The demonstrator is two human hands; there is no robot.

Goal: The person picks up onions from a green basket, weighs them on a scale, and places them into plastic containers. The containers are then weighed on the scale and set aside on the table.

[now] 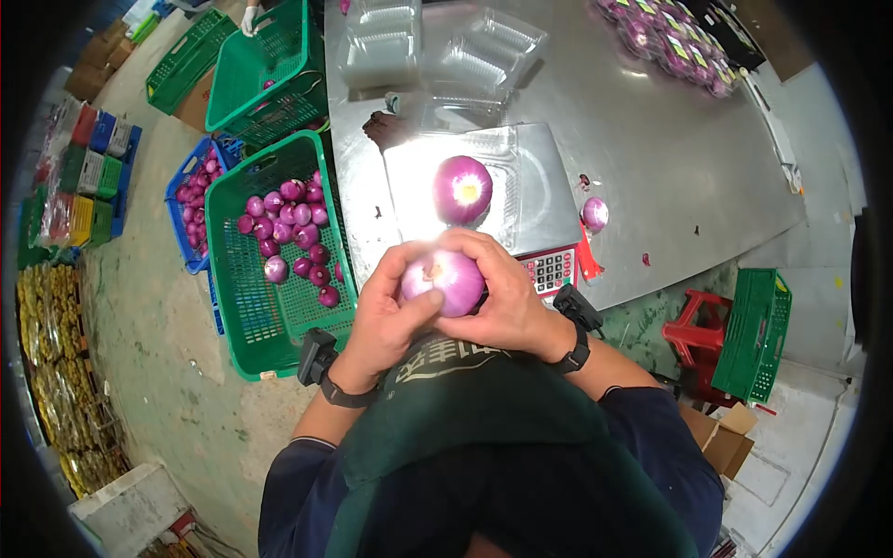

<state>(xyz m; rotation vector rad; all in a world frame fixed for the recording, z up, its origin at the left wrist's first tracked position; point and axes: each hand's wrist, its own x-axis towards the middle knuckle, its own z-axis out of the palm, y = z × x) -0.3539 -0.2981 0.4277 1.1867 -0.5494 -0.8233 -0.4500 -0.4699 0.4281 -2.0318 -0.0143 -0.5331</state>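
Close to my body, a purple onion point(456, 279) is cupped between both hands. My left hand point(395, 302) wraps its left side, with the thumb pressed on the skin near the stem end. Around the right side curl the fingers of my right hand point(507, 298). Just beyond my hands, another purple onion point(450, 197) rests in a clear plastic tray point(503, 177) on the steel plate of a red scale point(555, 270). A smaller onion point(594, 214) lies on the table to the right of the scale, by something orange-red.
Left of the steel table point(670, 177) stands a green crate point(228, 325) of onions, with a blue crate point(177, 209) of onions beside it. Empty clear containers point(488, 56) lie at the back. Packed onions point(674, 46) sit far right. A red stool point(693, 321) stands right. A gloved hand point(249, 20) shows top left.
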